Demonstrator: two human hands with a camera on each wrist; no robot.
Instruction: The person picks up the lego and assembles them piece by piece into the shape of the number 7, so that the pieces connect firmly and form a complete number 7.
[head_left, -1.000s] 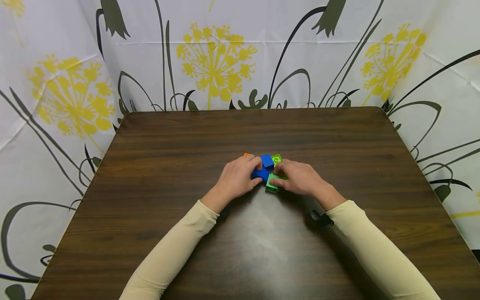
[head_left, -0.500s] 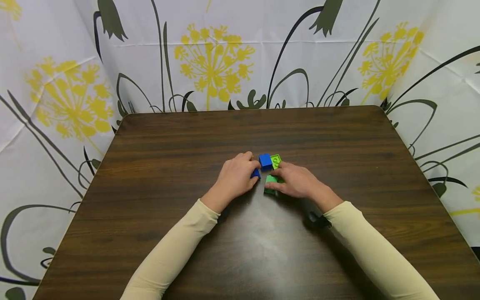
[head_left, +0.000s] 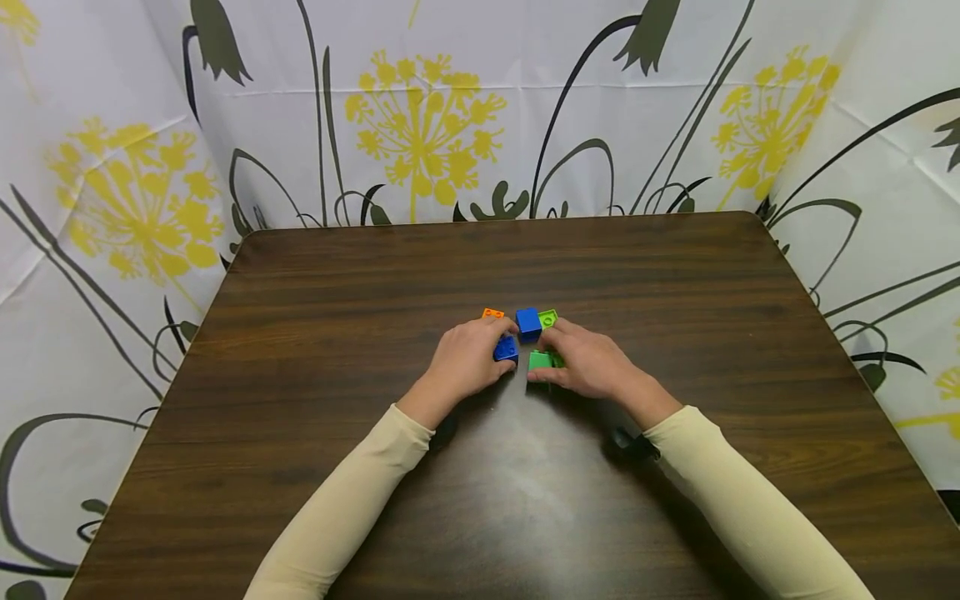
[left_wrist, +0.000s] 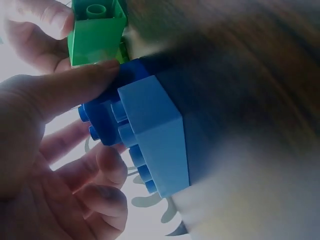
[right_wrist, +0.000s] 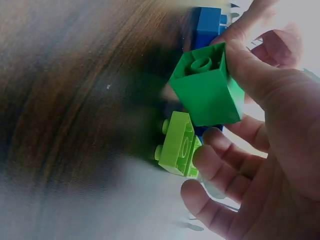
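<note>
My left hand (head_left: 465,354) pinches a dark blue toy building brick (head_left: 506,348) low over the table. In the left wrist view its thumb presses the dark blue brick (left_wrist: 112,117), and a lighter-looking blue brick (left_wrist: 155,135) with studs lies close against it. Just to the right, my right hand (head_left: 596,362) holds a green brick (head_left: 540,364) between thumb and index finger. The right wrist view shows the hollow underside of this green brick (right_wrist: 207,92), while the other fingers curve loosely near a lime brick (right_wrist: 175,142). A narrow gap separates the two held bricks.
Behind the hands, a blue brick (head_left: 528,324) stands beside the lime brick (head_left: 548,319). An orange brick (head_left: 492,313) shows past the left fingers. Everything is on a dark wood-grain table (head_left: 375,275), with a flower-patterned cloth (head_left: 420,125) behind its far edge.
The left hand has drawn its blue brick slightly left, away from the green one, and a gap has opened. More of the orange brick shows. The right hand stays on the green brick.
</note>
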